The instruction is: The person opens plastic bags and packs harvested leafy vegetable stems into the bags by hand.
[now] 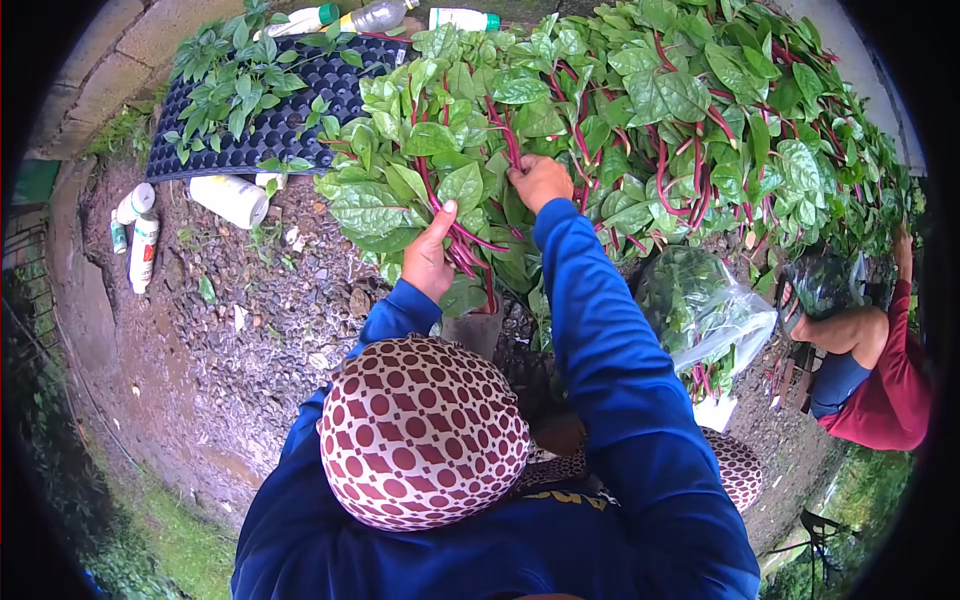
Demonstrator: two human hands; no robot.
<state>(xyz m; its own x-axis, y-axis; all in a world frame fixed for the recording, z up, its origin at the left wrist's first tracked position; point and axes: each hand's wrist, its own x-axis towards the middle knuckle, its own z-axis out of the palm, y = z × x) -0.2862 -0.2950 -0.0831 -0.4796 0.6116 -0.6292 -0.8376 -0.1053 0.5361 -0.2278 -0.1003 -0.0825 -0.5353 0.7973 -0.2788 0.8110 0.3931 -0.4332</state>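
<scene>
My left hand is closed around a bunch of Malabar spinach, its thumb lying over the red stems. The bunch's broad green leaves point left and away from me, and its cut stem ends poke out on the right. Close by on the right, my right hand is closed on a red Malabar spinach stem at the front of the heap. Its fingertips are partly hidden by the leaves. The large heap of Malabar spinach spreads behind both hands and far to the right.
A black seedling tray with green seedlings stands at the back left. White bottles lie on wet gravelly ground. Clear plastic bags of greens sit at the right, near another person in a red shirt. My patterned knee is in front.
</scene>
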